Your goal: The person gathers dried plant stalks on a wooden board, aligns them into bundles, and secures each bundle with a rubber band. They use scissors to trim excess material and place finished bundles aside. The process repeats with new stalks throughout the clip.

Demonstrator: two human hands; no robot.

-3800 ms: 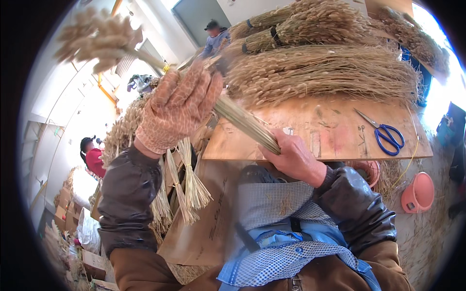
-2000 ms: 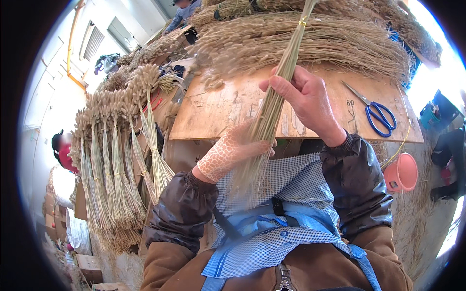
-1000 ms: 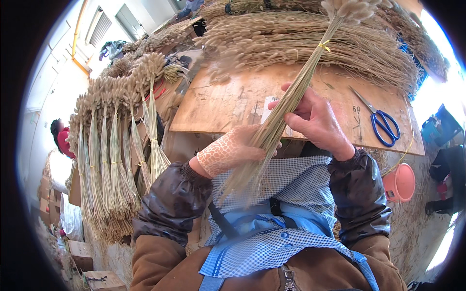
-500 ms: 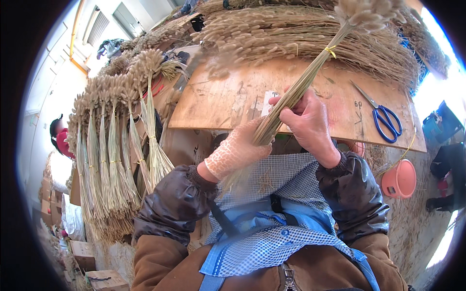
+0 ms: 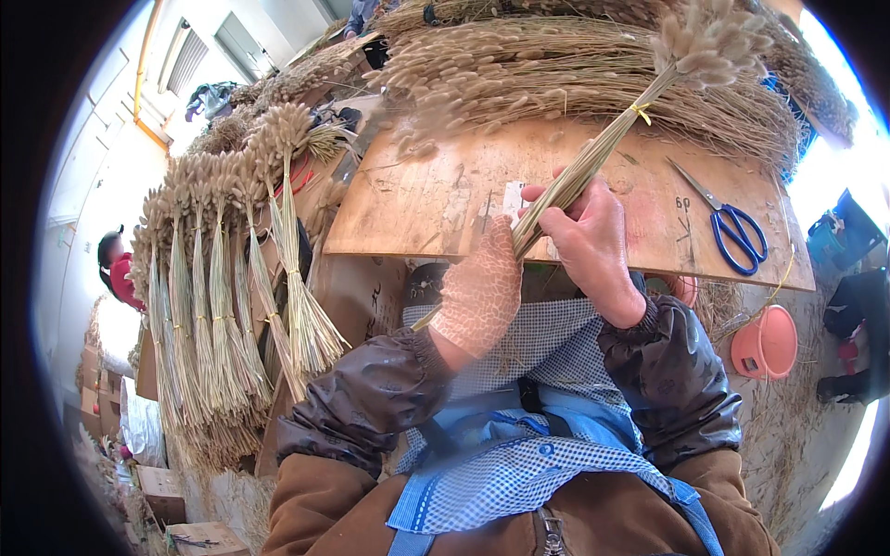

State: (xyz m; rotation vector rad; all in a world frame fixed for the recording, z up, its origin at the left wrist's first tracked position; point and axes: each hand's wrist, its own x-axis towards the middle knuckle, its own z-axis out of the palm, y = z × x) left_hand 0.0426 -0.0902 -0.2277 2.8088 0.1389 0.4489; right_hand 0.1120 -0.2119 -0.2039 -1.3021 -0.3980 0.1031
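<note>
My right hand [image 5: 586,239], bare, is closed on a bundle of fluffy-headed dried grass [image 5: 616,137], held slanting with its heads at the upper right and a yellow tie [image 5: 641,112] below them. My left hand [image 5: 478,295], in a patterned glove and somewhat blurred, is wrapped against the bundle’s lower stalks, which it mostly hides. Both hands are near the front edge of the plywood board [image 5: 389,199]. Blue-handled scissors [image 5: 737,238] lie on the board to my right.
Tied bundles [image 5: 222,315] hang in a row at my left. Loose grass [image 5: 547,69] is heaped across the back. A pink bucket [image 5: 763,341] stands at lower right, cartons [image 5: 159,493] at lower left. A person in red [image 5: 125,278] is at far left; another’s sleeve [image 5: 360,20] shows at the top.
Compared with half a second ago, my left hand has turned more upright around the stalks, and the bundle’s head has shifted slightly down. My right hand still grips it.
</note>
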